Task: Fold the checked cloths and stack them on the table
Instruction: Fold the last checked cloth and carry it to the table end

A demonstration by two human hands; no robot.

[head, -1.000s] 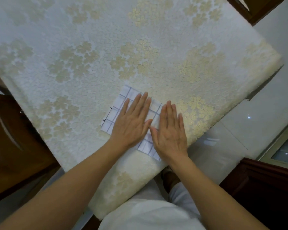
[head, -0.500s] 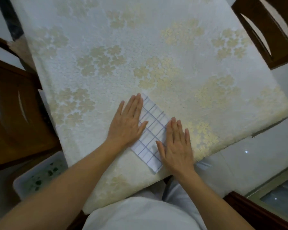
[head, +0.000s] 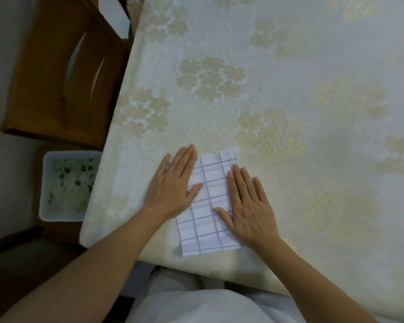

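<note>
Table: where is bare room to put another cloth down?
Bare table lies beyond the cloth and right of the right hand. Left of the left hand is only a narrow strip. Crowded: near edge, under both hands.

2 hands lay flat, palms down, fingers straight and held close together. The left hand (head: 173,185) sat a bit farther forward than the right hand (head: 247,206). Thumbs pointed inward toward each other, with a gap between the hands. The left forearm (head: 91,264) and right forearm (head: 313,276) were bare, wrists straight.
</note>
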